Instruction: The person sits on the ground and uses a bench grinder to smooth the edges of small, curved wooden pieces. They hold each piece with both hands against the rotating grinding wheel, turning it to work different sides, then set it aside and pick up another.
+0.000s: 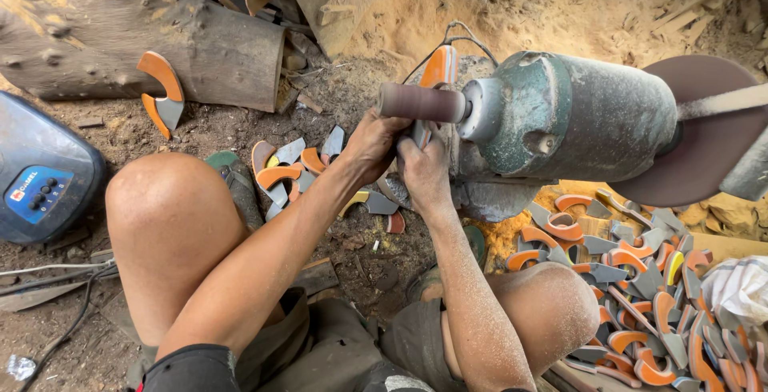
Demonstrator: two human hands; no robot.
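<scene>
My left hand [374, 146] and my right hand [424, 170] are together under the brown sanding drum [420, 102] of a green motor [576, 116]. Both grip one orange and grey curved piece [439, 68], whose orange end rises behind the drum. The part of the piece between my fingers is mostly hidden. My knees are bent on either side, covered in fine dust.
A heap of several orange and grey curved pieces [640, 296] lies at the right. A smaller group [292, 170] lies ahead of my left knee. One piece [162, 92] leans on a log [144, 36]. A blue device [40, 172] sits left. A sanding disc [704, 132] is on the motor's right end.
</scene>
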